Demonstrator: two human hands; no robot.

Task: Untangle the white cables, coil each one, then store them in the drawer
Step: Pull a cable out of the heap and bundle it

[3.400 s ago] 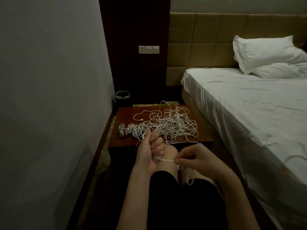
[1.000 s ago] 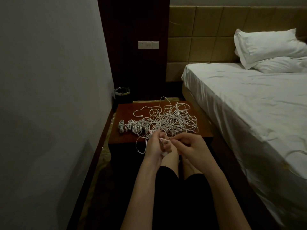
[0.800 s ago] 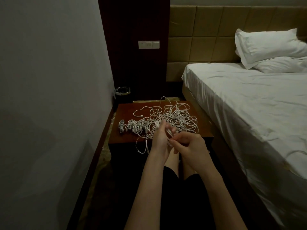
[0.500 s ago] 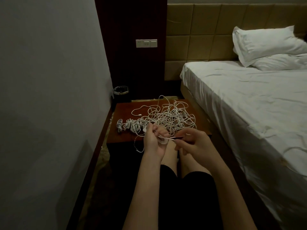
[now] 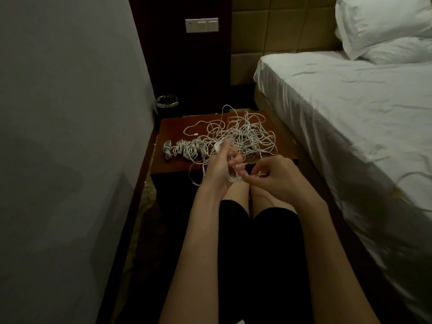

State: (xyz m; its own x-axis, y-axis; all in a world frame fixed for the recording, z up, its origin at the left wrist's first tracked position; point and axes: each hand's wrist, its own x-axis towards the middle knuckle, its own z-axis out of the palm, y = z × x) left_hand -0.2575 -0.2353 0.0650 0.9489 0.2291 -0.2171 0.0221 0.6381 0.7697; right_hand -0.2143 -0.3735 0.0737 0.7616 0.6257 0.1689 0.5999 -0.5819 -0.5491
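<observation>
At centre frame the left hand (image 5: pixel 218 163) grips a small coil of thin white cable (image 5: pixel 230 175), and the right hand (image 5: pixel 268 174) pinches its free end just beside it. The loose white cable tangle (image 5: pixel 243 136) lies on the brown wooden counter (image 5: pixel 173 127). Light, limp and springy, the coil is best pinched across its loops.

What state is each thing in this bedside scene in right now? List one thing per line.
Left hand: holds a partly wound coil.
Right hand: pinches the cable end beside the coil.
Tangled cables: loose heap on the nightstand.
Coiled bundles: finished, lying left of the tangle.
Bed: made, sheet wrinkled.
</observation>
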